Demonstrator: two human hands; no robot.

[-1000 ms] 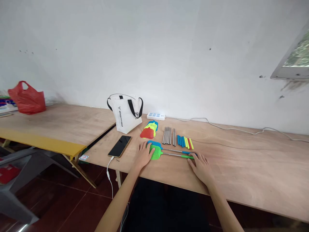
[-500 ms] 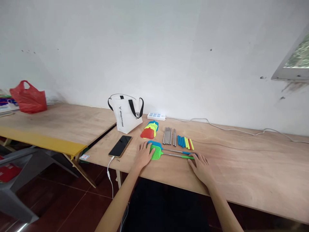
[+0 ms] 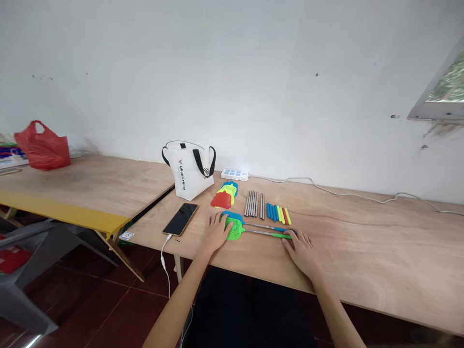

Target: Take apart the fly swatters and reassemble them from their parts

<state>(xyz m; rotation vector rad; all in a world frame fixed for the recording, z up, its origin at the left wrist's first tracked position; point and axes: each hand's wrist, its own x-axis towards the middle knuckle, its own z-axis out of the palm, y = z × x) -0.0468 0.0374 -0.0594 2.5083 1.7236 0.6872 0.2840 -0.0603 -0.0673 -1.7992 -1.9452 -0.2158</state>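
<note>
Two fly swatters lie side by side on the table, a green one (image 3: 236,229) nearer me and a blue one (image 3: 234,217) behind it. My left hand (image 3: 216,233) rests open at their mesh heads, fingers spread. At the other end, my right hand (image 3: 300,249) lies open on the table, its fingers touching the handle ends. Behind the swatters are loose swatter heads, a red one (image 3: 222,199) in front of yellow and blue ones. Several metal rods (image 3: 251,204) stand in a row beside two more rods (image 3: 262,206) and several blue, yellow and red handle grips (image 3: 279,213).
A phone (image 3: 180,219) with a white cable lies left of my left hand. Behind it stands a white bag (image 3: 192,171) with black straps. A power strip (image 3: 235,174) sits by the wall, its cord running right. A red plastic bag (image 3: 43,147) is on the other table.
</note>
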